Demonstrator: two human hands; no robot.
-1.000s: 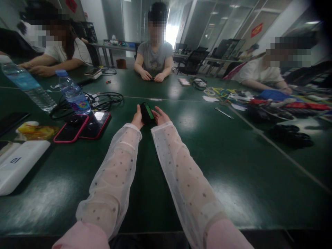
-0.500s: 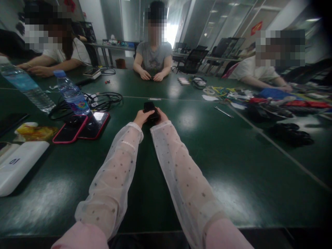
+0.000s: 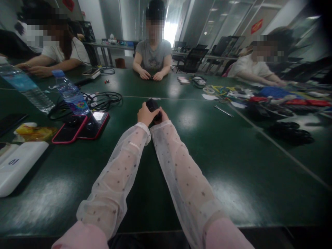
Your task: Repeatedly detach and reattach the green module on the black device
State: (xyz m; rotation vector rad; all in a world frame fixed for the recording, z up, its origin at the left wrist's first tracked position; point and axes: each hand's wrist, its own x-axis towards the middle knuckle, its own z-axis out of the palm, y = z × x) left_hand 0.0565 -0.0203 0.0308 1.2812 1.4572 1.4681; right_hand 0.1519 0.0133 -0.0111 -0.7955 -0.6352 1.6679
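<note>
A small black box-shaped object (image 3: 153, 105) is held between my two hands over the middle of the green table (image 3: 223, 166); its exact kind does not show. My left hand (image 3: 145, 114) is closed round its left side, with the thumb across the near face. From the right, my right hand (image 3: 163, 116) grips the lower right side, most of its fingers hidden behind the object. Sheer white sleeves with small dark stars cover both forearms.
To the left are two red-edged phones (image 3: 94, 126), a water bottle (image 3: 70, 91), a larger bottle (image 3: 26, 86), black cables (image 3: 109, 98) and a white device (image 3: 23, 169). On the right lie a wrench (image 3: 223, 111) and piled cables (image 3: 285, 100). Co-workers sit around the table.
My left hand has shifted up and round the black object, its thumb now angled across the near side. The object has tilted. My right hand has barely moved.
</note>
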